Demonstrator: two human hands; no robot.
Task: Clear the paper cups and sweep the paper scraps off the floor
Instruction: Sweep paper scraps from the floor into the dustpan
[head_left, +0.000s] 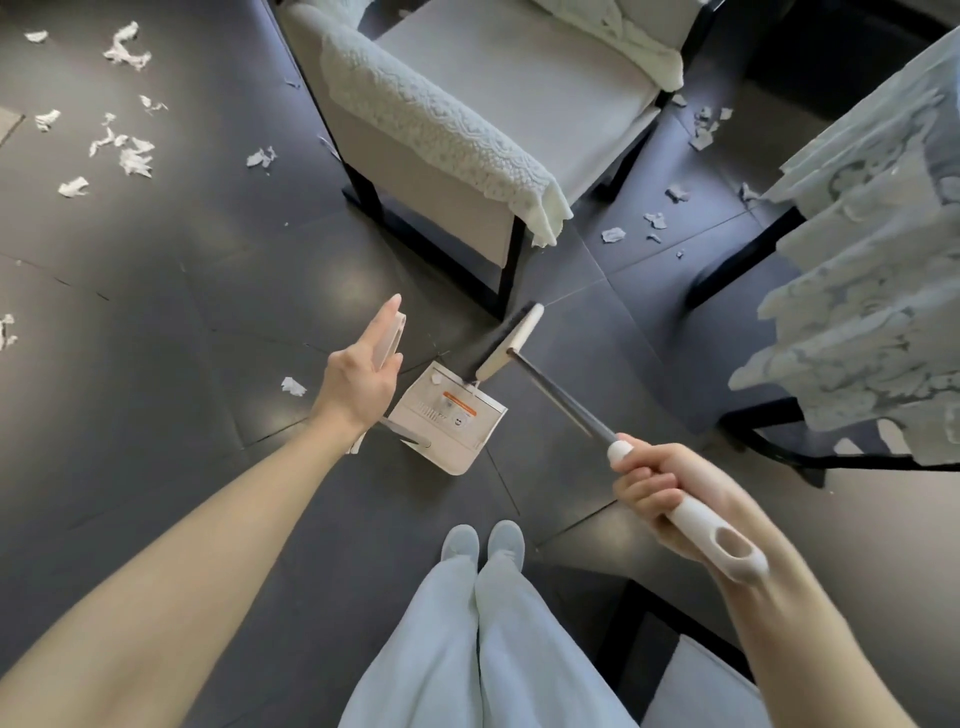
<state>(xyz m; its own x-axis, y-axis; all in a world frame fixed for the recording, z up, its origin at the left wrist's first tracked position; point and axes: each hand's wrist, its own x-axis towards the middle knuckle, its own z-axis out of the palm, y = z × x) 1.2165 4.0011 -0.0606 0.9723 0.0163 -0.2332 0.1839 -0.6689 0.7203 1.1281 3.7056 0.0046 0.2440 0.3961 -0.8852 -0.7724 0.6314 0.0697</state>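
The right grip (654, 493) is curled round the broom (561, 397), its shaft slanting forward-left to the dustpan (447, 441); the left grip (358, 379), fingers straight, touches the dustpan's handle. Most paper scraps (132, 161) lie well away, front-left.

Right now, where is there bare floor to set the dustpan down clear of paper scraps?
Bare tiles stretch between the left hand and the upper-left scraps, save one stray scrap, and around the shoes. Crowded: the gap between chair and tablecloth, littered too.
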